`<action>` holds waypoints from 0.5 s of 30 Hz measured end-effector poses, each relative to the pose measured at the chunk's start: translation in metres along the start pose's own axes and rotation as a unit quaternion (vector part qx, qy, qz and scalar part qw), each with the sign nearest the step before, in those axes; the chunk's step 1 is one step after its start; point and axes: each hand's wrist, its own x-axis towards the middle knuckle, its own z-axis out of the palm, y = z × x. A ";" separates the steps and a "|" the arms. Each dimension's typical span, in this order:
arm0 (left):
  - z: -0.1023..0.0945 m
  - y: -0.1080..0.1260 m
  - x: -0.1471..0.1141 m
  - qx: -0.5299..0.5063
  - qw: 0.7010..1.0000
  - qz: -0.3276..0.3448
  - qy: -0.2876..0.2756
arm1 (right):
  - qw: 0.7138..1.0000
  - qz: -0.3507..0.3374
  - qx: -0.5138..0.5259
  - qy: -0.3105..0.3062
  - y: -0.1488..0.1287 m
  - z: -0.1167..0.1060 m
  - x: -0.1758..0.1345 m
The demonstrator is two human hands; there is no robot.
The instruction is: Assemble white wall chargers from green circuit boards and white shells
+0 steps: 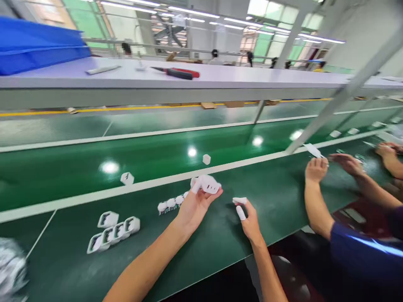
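Observation:
My left hand is raised over the green bench and grips a white plastic charger housing with several port slots on its face. White finger cots cover some of my fingertips. To the right of it, my right hand hovers with thumb and fingers apart and nothing visible between them. Behind my left hand, a row of small white round parts on green circuit boards lies on the bench, partly hidden. Further left, several open white housings with dark parts inside stand close together.
A green conveyor belt carries white pieces past the bench. Above it, a shelf holds pliers and a blue bin. A co-worker's hands work at right. A plastic bag lies left.

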 end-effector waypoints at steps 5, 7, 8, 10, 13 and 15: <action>0.028 0.043 -0.024 -0.128 0.991 -0.022 0.007 | 0.999 0.015 -0.028 -0.018 0.014 -0.003 -0.004; 0.023 0.050 -0.026 -0.147 0.989 -0.018 0.009 | 0.999 0.020 -0.041 -0.026 0.020 -0.002 -0.009; 0.019 0.052 -0.026 -0.154 0.988 -0.014 0.010 | 0.998 0.019 -0.047 -0.031 0.023 -0.003 -0.009; 0.013 0.056 -0.024 -0.165 0.986 -0.005 0.010 | 0.997 0.014 -0.064 -0.036 0.026 -0.012 0.000; 0.007 0.067 -0.022 -0.155 0.988 -0.014 0.011 | 0.995 0.019 -0.096 -0.012 0.027 -0.057 0.052; 0.004 0.075 -0.021 -0.113 0.992 -0.047 0.012 | 0.994 0.027 -0.098 0.025 0.027 -0.105 0.109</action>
